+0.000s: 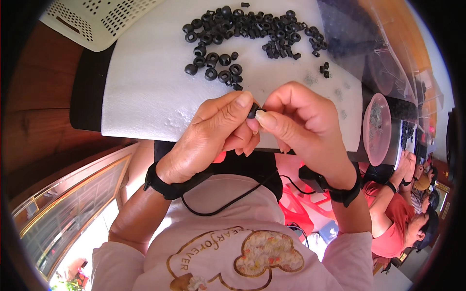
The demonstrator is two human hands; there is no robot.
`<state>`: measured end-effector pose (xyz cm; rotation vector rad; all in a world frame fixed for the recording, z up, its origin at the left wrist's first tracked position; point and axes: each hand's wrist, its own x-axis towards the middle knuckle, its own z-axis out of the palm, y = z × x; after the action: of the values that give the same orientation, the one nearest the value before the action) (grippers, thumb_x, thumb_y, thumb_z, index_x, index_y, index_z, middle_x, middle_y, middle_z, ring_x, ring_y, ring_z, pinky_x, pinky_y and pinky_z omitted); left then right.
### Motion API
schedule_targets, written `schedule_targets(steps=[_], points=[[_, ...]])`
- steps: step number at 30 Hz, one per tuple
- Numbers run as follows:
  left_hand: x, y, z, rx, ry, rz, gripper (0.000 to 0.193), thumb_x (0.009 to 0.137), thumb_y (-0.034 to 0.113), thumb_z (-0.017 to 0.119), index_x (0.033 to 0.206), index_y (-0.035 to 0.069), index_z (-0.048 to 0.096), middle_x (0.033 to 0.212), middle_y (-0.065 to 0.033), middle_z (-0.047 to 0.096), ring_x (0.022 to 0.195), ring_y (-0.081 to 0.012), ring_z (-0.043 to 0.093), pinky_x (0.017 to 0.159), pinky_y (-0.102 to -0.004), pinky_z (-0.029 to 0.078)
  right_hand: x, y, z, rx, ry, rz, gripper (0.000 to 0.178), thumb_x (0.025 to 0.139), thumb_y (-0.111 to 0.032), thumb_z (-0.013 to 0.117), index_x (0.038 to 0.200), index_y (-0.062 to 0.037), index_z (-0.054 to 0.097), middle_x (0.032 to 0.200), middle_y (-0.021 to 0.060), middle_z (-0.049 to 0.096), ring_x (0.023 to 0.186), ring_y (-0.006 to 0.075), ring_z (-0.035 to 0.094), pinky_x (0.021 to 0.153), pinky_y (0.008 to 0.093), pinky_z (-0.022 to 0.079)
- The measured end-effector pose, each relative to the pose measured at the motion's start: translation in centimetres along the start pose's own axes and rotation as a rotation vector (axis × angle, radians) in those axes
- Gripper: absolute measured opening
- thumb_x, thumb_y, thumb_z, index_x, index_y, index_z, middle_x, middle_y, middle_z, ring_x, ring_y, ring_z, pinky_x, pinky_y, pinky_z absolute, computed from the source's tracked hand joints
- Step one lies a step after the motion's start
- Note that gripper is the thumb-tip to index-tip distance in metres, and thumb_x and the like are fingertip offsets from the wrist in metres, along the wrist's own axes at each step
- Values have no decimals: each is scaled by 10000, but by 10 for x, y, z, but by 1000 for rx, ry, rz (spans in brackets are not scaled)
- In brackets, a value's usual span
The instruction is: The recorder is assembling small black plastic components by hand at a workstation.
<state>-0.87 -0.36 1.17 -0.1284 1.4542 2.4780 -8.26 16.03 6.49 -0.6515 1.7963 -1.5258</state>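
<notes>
Between my two hands, above the near edge of a white foam sheet (pixel 145 92), is a small black ring-shaped part (pixel 253 111). My left hand (pixel 218 121) pinches it between thumb and fingers. From the other side, the thumb and index fingertip of my right hand (pixel 303 119) close at its right end on something small and dark, mostly hidden by the fingertips. Just beyond my hands lie loose black ring parts (pixel 210 73), and farther back a heap of smaller black pieces (pixel 276 29) spreads across the sheet.
A white perforated basket (pixel 104 19) stands at the far left. Tiny clear bits (pixel 310 77) lie on the sheet's right side. A pink bowl (pixel 376 131) holds small pale pieces. Clear plastic boxes (pixel 383 53) line the right edge, where a person in red (pixel 395 220) works.
</notes>
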Motion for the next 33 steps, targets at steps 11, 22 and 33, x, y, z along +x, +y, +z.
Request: schedule_targets(steps=[11,22,33], points=[[-2,-4,-4,-156,-22,28,461,1013,439,359,885,32,533,554,2,363,612,-156,516,584,-269,408,0,-2,9,-95,23,-152,35,935,17,512,919,24,481,742,72,618,726,128,675,627,215,513],[-4,-7,-5,-122,-31,66,417,1013,424,359,902,52,510,519,3,332,614,-171,524,581,-265,436,38,8,-34,-794,162,-192,83,799,-44,590,873,-5,592,796,178,569,726,358,558,643,412,433],[-8,-6,-7,-167,-59,74,421,1018,408,367,896,39,527,564,2,351,629,-162,507,598,-269,402,54,5,-55,-958,162,-213,147,819,-33,548,940,-38,631,878,164,603,818,359,591,717,411,467]])
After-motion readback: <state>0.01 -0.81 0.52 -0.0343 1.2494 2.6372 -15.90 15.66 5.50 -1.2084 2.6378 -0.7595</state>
